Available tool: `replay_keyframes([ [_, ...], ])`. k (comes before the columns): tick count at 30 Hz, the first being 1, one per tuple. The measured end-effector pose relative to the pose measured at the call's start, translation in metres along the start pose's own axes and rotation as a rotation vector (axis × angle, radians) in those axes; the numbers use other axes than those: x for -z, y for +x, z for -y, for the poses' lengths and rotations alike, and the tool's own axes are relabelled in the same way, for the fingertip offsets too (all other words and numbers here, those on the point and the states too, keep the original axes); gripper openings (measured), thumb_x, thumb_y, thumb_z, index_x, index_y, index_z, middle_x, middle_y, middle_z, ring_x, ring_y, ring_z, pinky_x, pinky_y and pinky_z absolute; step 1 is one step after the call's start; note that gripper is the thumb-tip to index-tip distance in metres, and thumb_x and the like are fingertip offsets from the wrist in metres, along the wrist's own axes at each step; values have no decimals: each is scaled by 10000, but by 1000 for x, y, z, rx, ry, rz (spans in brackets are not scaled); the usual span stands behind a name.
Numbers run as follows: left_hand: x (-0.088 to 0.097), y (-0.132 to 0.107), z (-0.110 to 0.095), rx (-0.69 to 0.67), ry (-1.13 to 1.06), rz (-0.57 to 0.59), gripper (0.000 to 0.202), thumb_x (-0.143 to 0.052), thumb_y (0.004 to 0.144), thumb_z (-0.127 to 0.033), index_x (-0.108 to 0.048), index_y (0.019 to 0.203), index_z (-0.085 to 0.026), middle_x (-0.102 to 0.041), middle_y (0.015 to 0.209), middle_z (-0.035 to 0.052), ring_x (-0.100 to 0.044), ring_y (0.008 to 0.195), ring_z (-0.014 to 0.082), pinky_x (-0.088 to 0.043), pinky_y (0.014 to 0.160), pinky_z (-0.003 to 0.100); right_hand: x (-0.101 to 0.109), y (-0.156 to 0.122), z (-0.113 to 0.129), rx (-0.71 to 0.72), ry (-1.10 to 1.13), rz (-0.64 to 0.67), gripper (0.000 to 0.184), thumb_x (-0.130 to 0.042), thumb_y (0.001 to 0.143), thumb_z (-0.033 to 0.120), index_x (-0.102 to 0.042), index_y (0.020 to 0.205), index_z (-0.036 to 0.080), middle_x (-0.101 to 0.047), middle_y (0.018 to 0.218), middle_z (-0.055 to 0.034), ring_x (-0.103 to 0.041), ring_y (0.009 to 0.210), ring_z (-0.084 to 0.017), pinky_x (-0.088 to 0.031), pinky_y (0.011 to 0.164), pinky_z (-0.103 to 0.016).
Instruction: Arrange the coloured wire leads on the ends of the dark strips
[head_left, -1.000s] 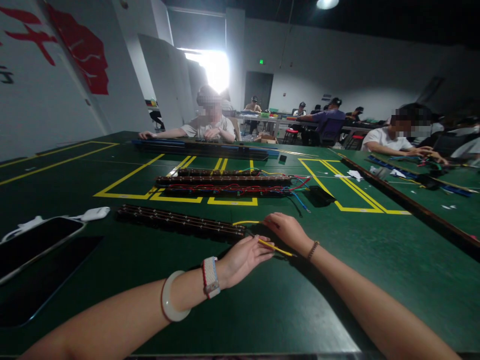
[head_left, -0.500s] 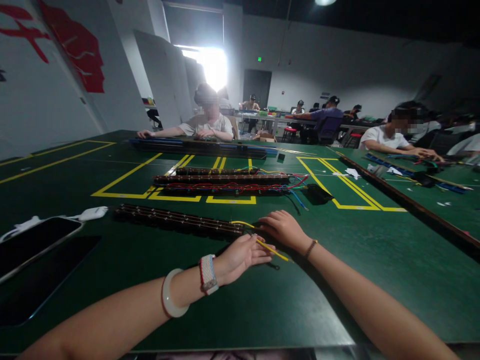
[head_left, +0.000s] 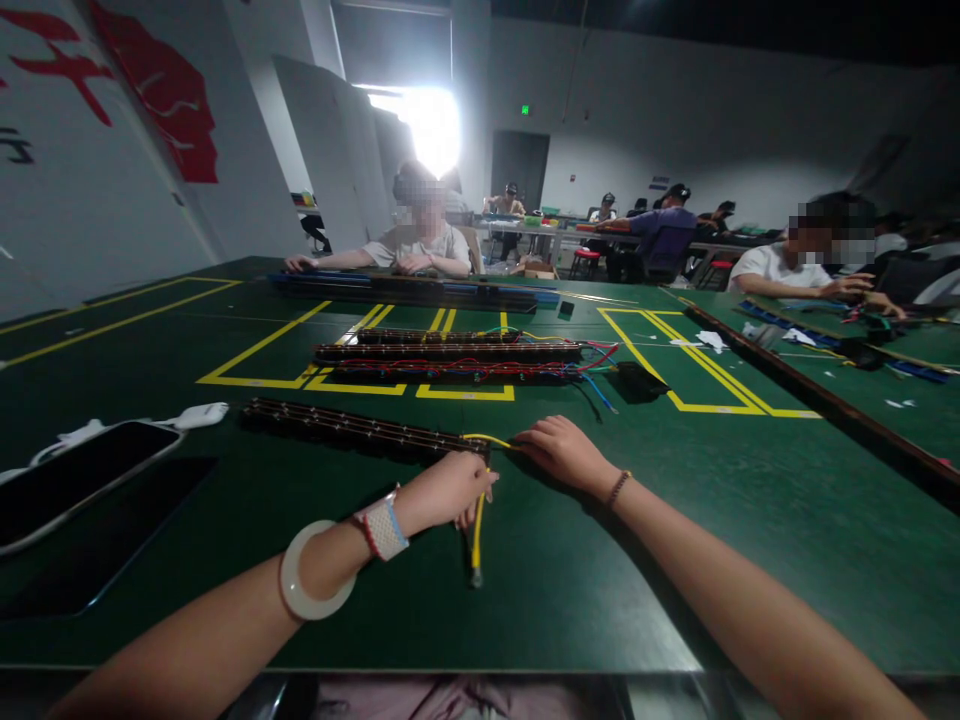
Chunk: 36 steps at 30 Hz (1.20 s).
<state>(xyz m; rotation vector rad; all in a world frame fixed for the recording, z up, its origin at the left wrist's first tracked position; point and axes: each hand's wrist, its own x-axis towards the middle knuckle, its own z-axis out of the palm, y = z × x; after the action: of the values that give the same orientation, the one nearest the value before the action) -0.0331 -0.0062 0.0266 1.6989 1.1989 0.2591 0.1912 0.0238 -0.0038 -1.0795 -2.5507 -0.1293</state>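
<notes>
Likely wire-arranging: left hand (head_left: pixel 448 490) curled on near wire (head_left: pixel 477 535), right hand (head_left: pixel 561 452) bent at far wire (head_left: pixel 489 439), hold unclear; next needs steadiness

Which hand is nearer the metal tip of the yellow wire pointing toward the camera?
Left. The left hand is just beyond the metal tip; the right hand is farther off, beyond it and to the right.

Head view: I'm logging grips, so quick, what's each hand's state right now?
Left hand: closed, holding the near yellow wire.
Right hand: palm down at the far yellow wire; whether it grips cannot be told.
</notes>
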Motion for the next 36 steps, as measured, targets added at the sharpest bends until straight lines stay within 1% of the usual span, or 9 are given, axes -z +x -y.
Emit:
replay_keyframes([
  [3,-4,-3,2,-66,45,-30,419,-477,802,-518,-534,577,-169,-517,392,2,-492,351,126,-364,406,220,1,1,4,-65,69,-18,263,-448,928,323,-615,1079,187,-633,899,-73,-532,842,-183,-379,777,-319],
  [9,-13,-7,3,-190,-52,-15,434,-464,808,-541,-585,660,-152,-530,445,-10,-513,401,115,-387,431,211,6,5,14,-196,345,45,463,-566,816,527,-592,1132,190,-615,972,-75,-514,914,-199,-385,830,-342],
  [14,-21,-5,2,-201,-311,195,420,-468,816,-534,-572,756,-132,-587,506,13,-571,457,126,-383,419,195,7,8,9,-261,460,172,449,-661,729,523,-649,1036,195,-603,904,-56,-514,883,-200,-393,814,-344],
  [19,-26,-5,8,-152,-616,412,371,-480,847,-473,-584,853,-117,-690,715,103,-666,658,176,-515,635,300,8,10,6,-365,807,282,381,-639,758,464,-644,959,140,-590,810,-26,-525,707,-135,-422,630,-256],
  [23,-27,-8,8,-127,-788,435,342,-517,848,-425,-590,937,-103,-691,923,167,-667,870,223,-498,818,383,9,9,9,-400,923,319,294,-624,782,384,-605,937,135,-608,763,-4,-532,661,-110,-428,605,-233],
  [26,-28,-7,8,-72,-914,423,345,-539,845,-388,-566,1027,-96,-665,1017,189,-648,953,242,-447,919,433,12,8,13,-404,946,323,233,-603,797,331,-598,932,140,-642,783,-14,-562,660,-115,-443,602,-235],
  [30,-30,-2,12,12,-1077,390,339,-515,863,-381,-539,1050,-100,-631,1088,189,-642,977,254,-399,973,462,16,9,26,-405,761,185,127,-575,815,248,-627,887,156,-672,796,-25,-599,690,-131,-449,618,-237],
  [33,-31,2,14,14,-1164,358,360,-478,885,-399,-535,1070,-95,-626,1087,180,-635,987,245,-388,988,451,16,8,41,-319,483,51,120,-544,830,153,-642,894,179,-672,848,-28,-602,749,-130,-440,660,-229],
  [36,-32,4,13,-24,-1246,304,326,-453,904,-382,-549,1056,-111,-652,1014,141,-638,950,205,-388,989,423,12,6,53,-212,225,27,169,-498,852,100,-631,924,176,-646,836,-39,-578,751,-136,-430,650,-229],
])
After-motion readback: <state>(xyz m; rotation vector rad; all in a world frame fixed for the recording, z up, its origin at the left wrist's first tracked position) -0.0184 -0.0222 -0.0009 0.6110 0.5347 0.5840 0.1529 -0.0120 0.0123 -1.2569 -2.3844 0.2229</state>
